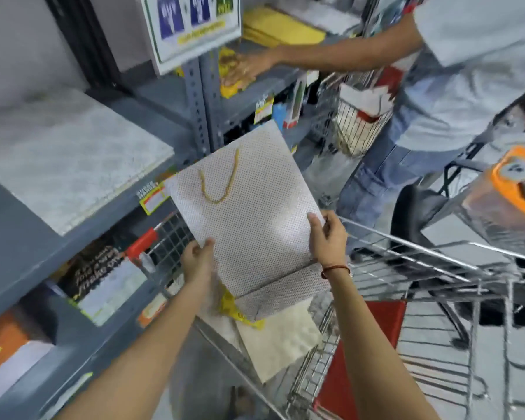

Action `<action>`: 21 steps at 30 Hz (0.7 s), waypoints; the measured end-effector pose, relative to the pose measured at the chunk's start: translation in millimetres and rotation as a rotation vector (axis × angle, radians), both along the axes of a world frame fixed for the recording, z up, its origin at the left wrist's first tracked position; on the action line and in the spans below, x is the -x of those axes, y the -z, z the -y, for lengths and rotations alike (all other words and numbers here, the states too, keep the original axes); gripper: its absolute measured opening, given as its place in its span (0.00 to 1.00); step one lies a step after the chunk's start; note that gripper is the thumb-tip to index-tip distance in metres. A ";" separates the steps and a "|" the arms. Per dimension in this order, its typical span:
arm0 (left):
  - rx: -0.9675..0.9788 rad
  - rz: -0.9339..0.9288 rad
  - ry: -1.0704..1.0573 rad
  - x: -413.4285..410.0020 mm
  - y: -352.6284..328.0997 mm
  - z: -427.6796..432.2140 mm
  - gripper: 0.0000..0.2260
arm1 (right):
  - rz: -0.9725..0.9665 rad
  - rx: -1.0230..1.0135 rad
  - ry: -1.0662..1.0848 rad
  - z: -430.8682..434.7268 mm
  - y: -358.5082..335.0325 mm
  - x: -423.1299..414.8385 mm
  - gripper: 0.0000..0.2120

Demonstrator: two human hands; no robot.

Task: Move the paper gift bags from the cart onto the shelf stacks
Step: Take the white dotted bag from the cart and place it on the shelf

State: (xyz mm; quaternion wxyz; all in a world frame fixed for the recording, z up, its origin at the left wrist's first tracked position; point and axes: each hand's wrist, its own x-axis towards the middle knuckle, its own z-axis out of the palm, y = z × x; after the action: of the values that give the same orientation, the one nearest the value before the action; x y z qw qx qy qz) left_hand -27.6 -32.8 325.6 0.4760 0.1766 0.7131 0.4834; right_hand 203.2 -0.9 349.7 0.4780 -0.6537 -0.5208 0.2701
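I have a flat white dotted gift bag (249,207) with a gold cord handle (220,180) held above the wire cart (406,268). My left hand (197,260) pinches its lower left edge, my right hand (328,234) its right edge. At ten o'clock a stack of pale bags (70,156) lies on the grey shelf (19,253). At one o'clock another person's hand (243,69) presses on yellow bags (229,83).

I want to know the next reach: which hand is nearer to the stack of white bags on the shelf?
Left. The left hand holds the dotted bag's edge on the shelf side, just below the white bag stack. The right hand holds the far edge, over the cart.
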 end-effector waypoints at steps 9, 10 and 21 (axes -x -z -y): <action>-0.482 0.012 0.049 56.6 -127.2 -5.4 0.04 | -0.164 -0.201 -0.001 -6.9 -108.4 40.0 0.07; -0.497 0.022 0.034 61.3 -136.3 -1.5 0.03 | -0.176 -0.193 -0.012 -7.9 -110.5 47.1 0.06; -0.472 0.070 -0.392 125.7 -152.5 21.7 0.08 | -0.214 -0.082 -0.354 -20.7 -115.3 129.4 0.07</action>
State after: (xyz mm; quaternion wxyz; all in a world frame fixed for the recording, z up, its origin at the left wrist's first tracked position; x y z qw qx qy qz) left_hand -153.4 -54.5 478.1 0.3436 0.1249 0.5847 0.7242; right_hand 73.8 19.8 464.9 0.5017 -0.4997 -0.5844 0.3963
